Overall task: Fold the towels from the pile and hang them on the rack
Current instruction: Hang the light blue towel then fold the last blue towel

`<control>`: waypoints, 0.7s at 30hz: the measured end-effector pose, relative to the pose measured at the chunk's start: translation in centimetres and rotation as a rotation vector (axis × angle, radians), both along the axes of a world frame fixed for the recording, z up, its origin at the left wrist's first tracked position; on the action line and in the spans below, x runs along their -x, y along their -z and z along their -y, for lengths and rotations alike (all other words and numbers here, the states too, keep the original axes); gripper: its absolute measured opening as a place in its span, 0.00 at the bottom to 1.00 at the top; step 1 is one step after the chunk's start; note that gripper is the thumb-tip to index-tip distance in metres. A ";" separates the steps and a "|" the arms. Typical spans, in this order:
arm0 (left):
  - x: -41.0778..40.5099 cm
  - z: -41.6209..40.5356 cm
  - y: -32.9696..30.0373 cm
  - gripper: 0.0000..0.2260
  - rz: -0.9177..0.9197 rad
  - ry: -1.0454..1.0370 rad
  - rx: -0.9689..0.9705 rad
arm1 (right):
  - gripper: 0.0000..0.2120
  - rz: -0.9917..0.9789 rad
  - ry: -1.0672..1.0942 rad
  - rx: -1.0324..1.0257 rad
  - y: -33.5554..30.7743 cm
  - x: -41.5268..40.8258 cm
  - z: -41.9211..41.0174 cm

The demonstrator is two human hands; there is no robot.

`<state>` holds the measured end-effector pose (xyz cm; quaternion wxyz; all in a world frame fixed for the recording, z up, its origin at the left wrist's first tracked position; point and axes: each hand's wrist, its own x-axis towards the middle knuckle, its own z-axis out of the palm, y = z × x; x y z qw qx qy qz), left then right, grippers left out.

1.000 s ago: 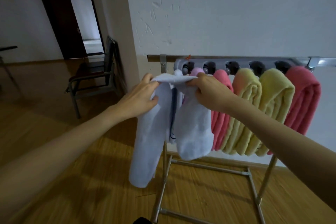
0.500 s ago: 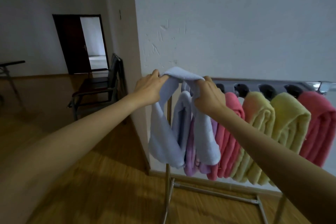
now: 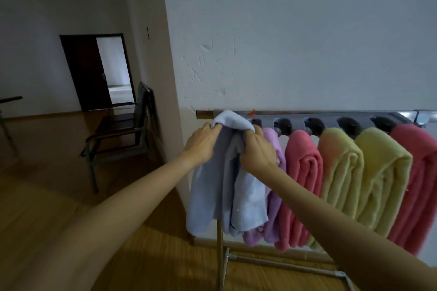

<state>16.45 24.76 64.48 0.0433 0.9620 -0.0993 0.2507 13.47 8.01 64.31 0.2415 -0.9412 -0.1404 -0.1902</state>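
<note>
— What have the fingers got hold of?

— The left hand has its fingers curled into the left side of a pale blue terry towel, bunching the cloth near its top fold. The right hand pinches the same towel on its right side, fingers bent round a gather of fabric, knuckles facing the camera.

— And where does the towel lie between them?

— Its folded crown rises just above both sets of fingers, at the left end of the grey metal rack with round holes. Both halves hang down below the hands, in front of the rack's upright post.

— What hangs beside it?

— Touching it on the right, a lilac towel, then a coral pink towel, two pale yellow towels and another coral one at the far right.

— Further out?

— A dark metal-framed chair stands far left on the wooden floor, near an open dark doorway.
</note>
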 end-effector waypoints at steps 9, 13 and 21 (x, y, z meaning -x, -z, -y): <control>-0.2 0.3 2.4 0.27 0.027 0.112 0.026 | 0.29 0.092 0.005 0.216 4.2 -0.3 1.4; -0.3 0.5 1.4 0.28 0.050 0.119 -0.146 | 0.20 0.107 0.006 0.298 5.6 0.2 2.0; -0.2 0.1 1.9 0.25 0.022 0.110 -0.202 | 0.11 0.006 -0.165 0.143 6.9 -2.1 3.4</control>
